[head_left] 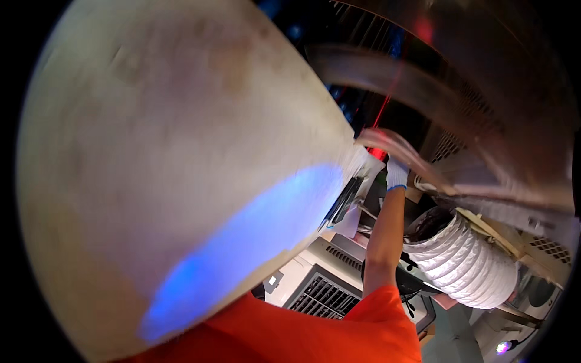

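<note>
A bare forearm rises from an orange sleeve on the right, and my right hand (397,173), in a white knit glove with a blue cuff, reaches up toward a dark opening. Its fingers are mostly hidden, so whether it grips anything does not show. Just beside the glove is a small patch lit bright red (376,152). A blurred, pale brownish curved strip (399,148) passes close by the hand. My left hand is out of view.
A large pale panel (181,121) with a blue light patch fills the left, very close. Right of my arm lies a white ribbed flexible duct (466,266). A machine with a dark slatted grille (324,296) sits below. Perforated panels stand at right; a small light glows at lower right.
</note>
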A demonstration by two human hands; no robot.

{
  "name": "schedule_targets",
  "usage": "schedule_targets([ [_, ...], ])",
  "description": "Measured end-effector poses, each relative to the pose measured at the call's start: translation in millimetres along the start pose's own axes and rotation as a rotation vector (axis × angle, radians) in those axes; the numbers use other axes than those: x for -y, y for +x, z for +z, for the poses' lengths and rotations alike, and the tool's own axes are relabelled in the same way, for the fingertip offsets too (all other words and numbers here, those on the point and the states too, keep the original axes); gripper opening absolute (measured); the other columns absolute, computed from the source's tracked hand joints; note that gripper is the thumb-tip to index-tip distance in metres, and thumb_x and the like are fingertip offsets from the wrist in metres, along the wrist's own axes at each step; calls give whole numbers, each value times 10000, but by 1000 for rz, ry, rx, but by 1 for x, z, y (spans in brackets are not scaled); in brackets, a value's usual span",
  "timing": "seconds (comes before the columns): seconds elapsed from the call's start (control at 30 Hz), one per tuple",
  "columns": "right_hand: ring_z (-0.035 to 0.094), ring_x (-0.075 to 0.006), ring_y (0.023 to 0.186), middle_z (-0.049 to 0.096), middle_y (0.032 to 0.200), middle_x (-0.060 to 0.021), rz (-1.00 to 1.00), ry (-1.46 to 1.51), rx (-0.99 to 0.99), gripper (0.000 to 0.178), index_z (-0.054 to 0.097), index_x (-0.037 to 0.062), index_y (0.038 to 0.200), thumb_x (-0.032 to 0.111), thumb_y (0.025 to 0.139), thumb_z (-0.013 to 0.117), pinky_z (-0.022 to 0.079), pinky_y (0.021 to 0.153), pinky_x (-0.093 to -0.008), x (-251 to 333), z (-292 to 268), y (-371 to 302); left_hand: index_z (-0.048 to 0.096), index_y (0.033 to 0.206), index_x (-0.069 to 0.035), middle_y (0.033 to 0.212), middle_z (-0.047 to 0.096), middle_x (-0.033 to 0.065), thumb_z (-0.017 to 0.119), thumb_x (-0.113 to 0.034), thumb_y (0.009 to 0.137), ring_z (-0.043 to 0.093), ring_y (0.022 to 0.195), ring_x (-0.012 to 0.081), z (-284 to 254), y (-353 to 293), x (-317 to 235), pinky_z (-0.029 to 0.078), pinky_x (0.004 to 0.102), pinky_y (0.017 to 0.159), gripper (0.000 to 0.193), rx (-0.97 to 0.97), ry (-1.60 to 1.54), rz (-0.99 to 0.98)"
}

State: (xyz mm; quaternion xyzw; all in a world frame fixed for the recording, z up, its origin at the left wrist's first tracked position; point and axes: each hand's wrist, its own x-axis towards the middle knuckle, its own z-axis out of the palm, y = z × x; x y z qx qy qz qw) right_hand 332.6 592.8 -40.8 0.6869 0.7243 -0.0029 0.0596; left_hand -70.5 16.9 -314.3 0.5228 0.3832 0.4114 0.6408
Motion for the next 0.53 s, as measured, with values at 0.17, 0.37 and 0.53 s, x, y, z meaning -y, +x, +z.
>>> schedule_targets([
  [0.17,693,-225,1320,759,1402,-198,-183,351,-157,402,731,-34,1411,161,1060,703,476,1185,-365,120,8,-152,749,1284,-56,1202,751,222,677,-263,1032,702,1120,424,21,-2,-27,562,530,992,334,-73,209,-26],
  [0.37,724,-165,1037,803,1088,-84,-356,709,-631,220,794,-44,1202,86,1026,762,584,953,-329,194,-33,-373,766,1011,-93,989,770,104,809,-121,897,727,853,340,33,-9,-111,573,458,754,124,-425,460,245],
  [0.53,726,-251,1134,725,1294,-160,-844,1117,-1119,428,631,-32,1420,195,1072,730,587,947,-380,175,-80,-444,679,844,-56,817,695,96,856,50,761,666,687,288,-8,-45,-267,506,398,594,223,-320,681,375],
])
